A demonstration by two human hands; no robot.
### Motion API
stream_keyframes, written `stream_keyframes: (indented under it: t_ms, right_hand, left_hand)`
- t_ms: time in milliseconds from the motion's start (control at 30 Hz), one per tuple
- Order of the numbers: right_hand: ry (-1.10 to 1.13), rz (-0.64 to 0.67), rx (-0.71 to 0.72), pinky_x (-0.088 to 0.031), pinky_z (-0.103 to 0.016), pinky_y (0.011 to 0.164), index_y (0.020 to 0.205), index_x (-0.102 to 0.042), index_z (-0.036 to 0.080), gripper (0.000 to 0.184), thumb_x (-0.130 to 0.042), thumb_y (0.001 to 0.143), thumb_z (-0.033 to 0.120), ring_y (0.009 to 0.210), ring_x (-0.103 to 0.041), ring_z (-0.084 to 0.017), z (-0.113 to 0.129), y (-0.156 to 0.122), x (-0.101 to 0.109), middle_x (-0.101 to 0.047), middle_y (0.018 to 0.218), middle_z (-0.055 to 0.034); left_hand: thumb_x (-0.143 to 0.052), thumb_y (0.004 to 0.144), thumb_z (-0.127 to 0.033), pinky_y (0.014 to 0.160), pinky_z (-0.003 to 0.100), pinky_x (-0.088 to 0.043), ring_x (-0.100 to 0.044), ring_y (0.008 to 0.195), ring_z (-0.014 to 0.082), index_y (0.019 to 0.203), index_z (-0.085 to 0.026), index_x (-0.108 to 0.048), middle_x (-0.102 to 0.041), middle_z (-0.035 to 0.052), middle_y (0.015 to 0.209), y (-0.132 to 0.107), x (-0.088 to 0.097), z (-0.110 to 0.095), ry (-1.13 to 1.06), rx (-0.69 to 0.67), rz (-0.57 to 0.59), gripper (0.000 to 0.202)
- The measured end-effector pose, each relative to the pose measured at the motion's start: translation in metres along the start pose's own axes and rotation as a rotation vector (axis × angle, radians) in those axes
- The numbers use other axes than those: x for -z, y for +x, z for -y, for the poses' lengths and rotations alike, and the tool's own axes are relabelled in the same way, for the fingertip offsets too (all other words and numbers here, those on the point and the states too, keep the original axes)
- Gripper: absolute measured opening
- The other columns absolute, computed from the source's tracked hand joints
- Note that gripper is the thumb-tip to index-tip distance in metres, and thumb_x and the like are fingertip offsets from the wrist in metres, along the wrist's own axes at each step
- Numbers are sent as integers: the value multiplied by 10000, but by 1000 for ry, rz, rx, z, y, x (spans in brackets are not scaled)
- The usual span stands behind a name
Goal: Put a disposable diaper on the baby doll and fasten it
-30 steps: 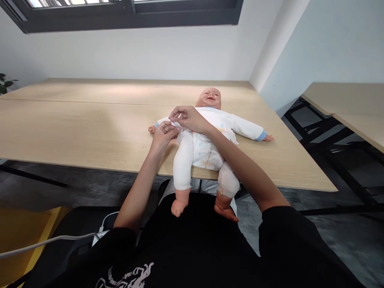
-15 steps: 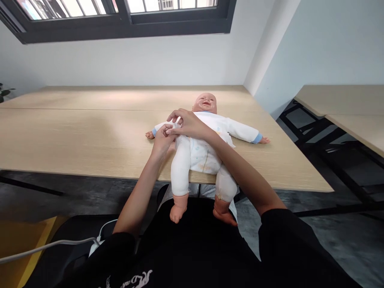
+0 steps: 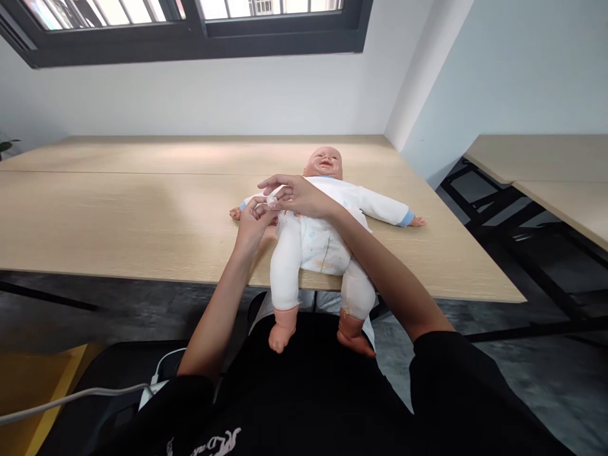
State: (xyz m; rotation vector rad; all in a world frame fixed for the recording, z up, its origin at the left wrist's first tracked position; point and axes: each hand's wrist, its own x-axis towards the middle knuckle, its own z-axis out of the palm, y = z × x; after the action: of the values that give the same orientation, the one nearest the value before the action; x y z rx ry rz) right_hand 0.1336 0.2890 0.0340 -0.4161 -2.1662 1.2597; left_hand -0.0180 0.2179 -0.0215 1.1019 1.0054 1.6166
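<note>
A baby doll (image 3: 325, 163) lies on its back, its legs hanging over the near table edge. It wears a white top with blue cuffs and a printed white diaper (image 3: 323, 247) around its hips. At the doll's hip on the left side of the view, my right hand (image 3: 297, 195) pinches a small white piece of the diaper's side between thumb and fingers. My left hand (image 3: 255, 215) meets it there, fingers curled and closed on the same edge. The fingertips and the hand partly cover that piece and the doll's waist.
The light wooden table (image 3: 118, 221) runs wide to the left, against a white wall beneath a barred window (image 3: 280, 28). Another table (image 3: 560, 171) stands at the right. A white cable (image 3: 71, 396) crosses a black seat at lower left, near a yellow object (image 3: 52, 392).
My left hand has shifted slightly left and its fingers have turned. My right fingers have straightened a little, and the white piece between the hands has moved slightly left. The doll stays in place.
</note>
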Motion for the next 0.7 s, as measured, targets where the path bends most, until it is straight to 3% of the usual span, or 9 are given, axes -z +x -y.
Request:
stream_keyframes:
  t_ms: [133, 367, 567, 700]
  right_hand:
    - [-14, -2, 16, -574, -231, 767, 1308, -601, 193, 493, -744, 841, 256, 927, -661, -131, -2, -1, 1, -631, 1235, -71]
    - [-29, -15, 47, -530, -193, 626, 1293, -623, 198, 475, -766, 851, 302, 817, -633, -114, -3, 0, 3, -635, 1124, -53]
    - [-32, -67, 59, -504, -202, 626, 1275, -628, 188, 473, -782, 847, 317, 828, -628, -124, -8, 3, 3, -634, 1048, -37]
    - [-148, -104, 72, -509, -237, 709, 1237, -638, 189, 385, -745, 875, 269, 860, -617, -140, -7, 3, 3, -639, 1036, -36]
  left_hand:
    - [-915, 634, -383, 668, 216, -514, -627, 718, 102, 870, -191, -553, -686, -12, 827, -2, 0, -1, 6, -15, 16, 473]
    - [-861, 665, -326, 694, 215, -520, -640, 783, 123, 850, -163, -644, -696, 21, 854, -4, 0, -4, 62, -3, 33, 328]
    - [-782, 763, -337, 644, 204, -501, -598, 694, 101, 866, -157, -711, -685, 20, 794, -2, 2, -4, 101, -27, -13, 219]
    - [-746, 830, -337, 609, 206, -483, -553, 607, 80, 874, -148, -719, -655, 7, 731, 0, 5, -4, 61, -9, -45, 196]
